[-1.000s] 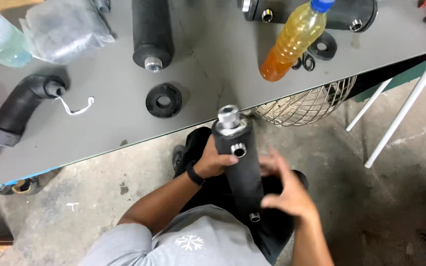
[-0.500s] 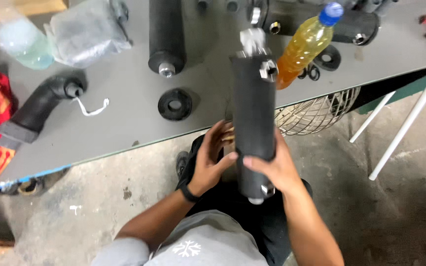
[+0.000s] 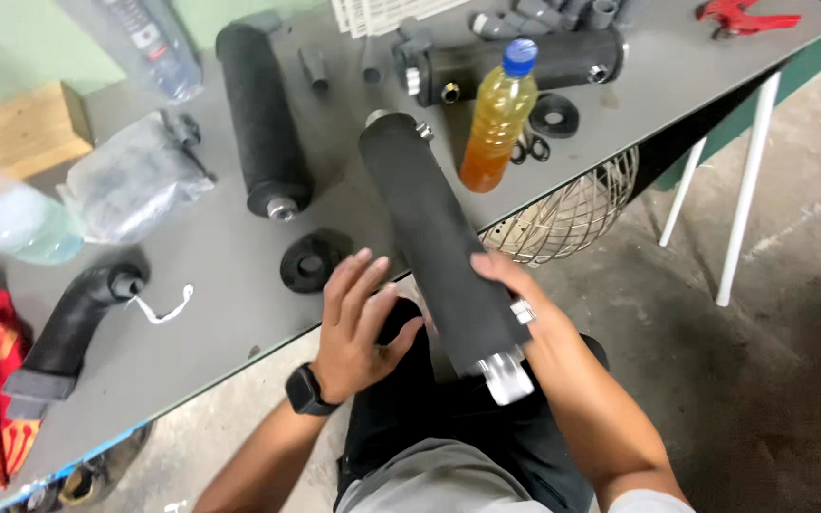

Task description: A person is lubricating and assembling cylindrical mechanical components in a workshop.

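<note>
My right hand (image 3: 515, 296) grips the near end of a long black foam-covered cylinder (image 3: 429, 228) with metal fittings at both ends. Its far end lies out over the grey table (image 3: 211, 285), its near end sticks out above my lap. My left hand (image 3: 358, 323), with a dark watch on the wrist, is open with fingers spread just left of the cylinder, close to it but not holding it. A black ring flange (image 3: 314, 259) lies on the table just beyond that hand.
On the table are a second black cylinder (image 3: 260, 119), a third one (image 3: 515, 65) at the back, a bottle of amber liquid (image 3: 498, 116), a black elbow pipe (image 3: 73, 328), plastic bottles, grey fittings and a red tool (image 3: 743, 17). A wire basket (image 3: 567, 214) hangs under the edge.
The cylinder has swung from upright in front of me to lying slanted over the table. My left hand has let go and opened beside it.
</note>
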